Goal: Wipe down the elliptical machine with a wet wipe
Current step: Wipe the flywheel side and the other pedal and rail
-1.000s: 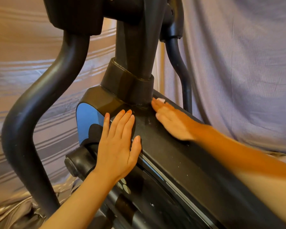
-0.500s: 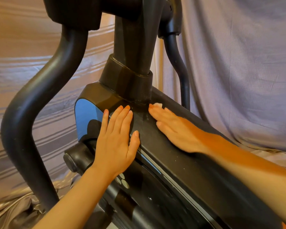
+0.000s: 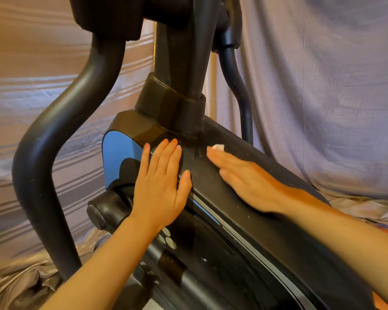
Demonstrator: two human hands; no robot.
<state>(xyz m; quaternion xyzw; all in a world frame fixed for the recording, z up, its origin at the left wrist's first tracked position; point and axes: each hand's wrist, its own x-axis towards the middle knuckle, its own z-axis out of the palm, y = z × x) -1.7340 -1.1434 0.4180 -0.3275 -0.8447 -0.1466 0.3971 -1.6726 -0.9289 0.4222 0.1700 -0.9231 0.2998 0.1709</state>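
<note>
Right hand [image 3: 249,182] flat, fingers straight and together, pressing the wet wipe [image 3: 218,147] onto the top of the elliptical machine's black housing [image 3: 267,231]; only a white corner shows past the fingertips, near the upright post's collar [image 3: 173,106]. Left hand [image 3: 160,184] flat too, fingers extended, resting on the housing's side beside the blue panel [image 3: 115,153], holding nothing.

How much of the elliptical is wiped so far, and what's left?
Done: a damp-looking smear near the column base. In hand: the right hand presses the wet wipe flat on the top of the housing; the left hand braces its side. Left: white specks dot the housing nearer the camera; the handlebar arm shows no wiping.
</note>
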